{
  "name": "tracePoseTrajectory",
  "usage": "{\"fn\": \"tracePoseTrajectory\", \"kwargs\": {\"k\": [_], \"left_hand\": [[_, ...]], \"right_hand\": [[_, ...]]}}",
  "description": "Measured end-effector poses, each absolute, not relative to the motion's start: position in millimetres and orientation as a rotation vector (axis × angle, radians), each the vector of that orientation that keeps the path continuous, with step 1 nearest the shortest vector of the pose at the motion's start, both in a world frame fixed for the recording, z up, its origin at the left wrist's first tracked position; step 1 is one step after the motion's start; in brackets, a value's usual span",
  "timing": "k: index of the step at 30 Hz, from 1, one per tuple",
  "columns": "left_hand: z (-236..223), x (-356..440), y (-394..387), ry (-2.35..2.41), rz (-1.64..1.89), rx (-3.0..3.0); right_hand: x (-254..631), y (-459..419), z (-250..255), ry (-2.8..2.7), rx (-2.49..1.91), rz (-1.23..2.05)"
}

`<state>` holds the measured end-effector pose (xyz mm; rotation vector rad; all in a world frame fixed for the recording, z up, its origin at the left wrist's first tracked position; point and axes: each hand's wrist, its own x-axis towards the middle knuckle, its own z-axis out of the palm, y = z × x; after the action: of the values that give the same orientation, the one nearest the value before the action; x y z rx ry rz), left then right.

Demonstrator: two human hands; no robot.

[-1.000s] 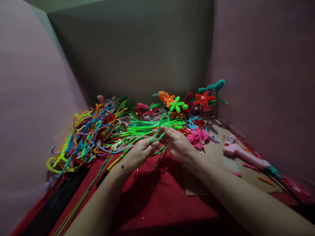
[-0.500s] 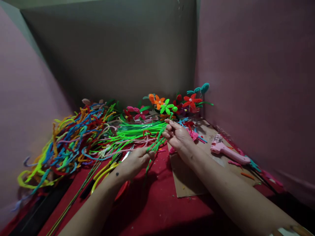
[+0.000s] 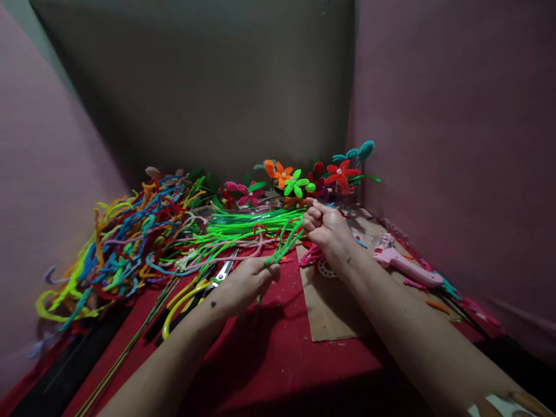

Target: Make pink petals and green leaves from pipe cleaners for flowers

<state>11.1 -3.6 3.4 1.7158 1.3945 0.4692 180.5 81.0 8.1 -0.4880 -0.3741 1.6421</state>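
Green pipe cleaners point(image 3: 284, 250) run between my two hands above the red cloth. My left hand point(image 3: 254, 281) pinches their near end between thumb and fingers, and a short green tail hangs below it. My right hand point(image 3: 328, 231) is closed around the far end, up and to the right; its fingers hide how they grip it. Behind the hands lies a bundle of bright green pipe cleaners point(image 3: 243, 223) in clear wrapping. Scissors point(image 3: 226, 269) and yellow-handled pliers point(image 3: 182, 307) lie left of my left hand.
A tangled heap of coloured pipe cleaners point(image 3: 130, 249) spreads at the left. Pipe-cleaner flowers point(image 3: 295, 184) stand at the back. On the right, a pink glue gun point(image 3: 406, 266) rests on a cardboard sheet point(image 3: 334, 318). Thin green stems point(image 3: 130, 347) lie at the lower left.
My hands were close together and have moved apart, the right one going up and right, stretching the green pipe cleaners between them. The view shifted, and the scissors and pliers came into sight.
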Motion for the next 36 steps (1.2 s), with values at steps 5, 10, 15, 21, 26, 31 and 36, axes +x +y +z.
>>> {"fn": "tracePoseTrajectory", "kwargs": {"k": [5, 10, 15, 21, 26, 31, 36], "left_hand": [[2, 16, -6, 1.390, 0.445, 1.683], [-2, 13, -6, 1.336, 0.464, 1.563], [-12, 3, -4, 1.126, 0.533, 1.309], [-9, -4, 1, 0.891, 0.695, 1.100], [1, -4, 5, 0.690, 1.150, 1.038], [7, -8, 7, 0.589, 1.447, 0.912], [5, -9, 10, 0.592, 1.535, 0.849]], "right_hand": [[184, 84, 7, -0.340, -0.448, 1.658], [185, 84, 9, -0.353, -0.409, 1.653], [198, 84, 16, -0.417, -0.435, 1.511], [206, 88, 18, -0.382, -0.370, 1.555], [173, 67, 6, -0.603, -0.528, 1.766], [127, 20, -12, -1.278, -0.689, 2.027], [113, 3, -26, -1.645, -0.776, 1.864]]}}
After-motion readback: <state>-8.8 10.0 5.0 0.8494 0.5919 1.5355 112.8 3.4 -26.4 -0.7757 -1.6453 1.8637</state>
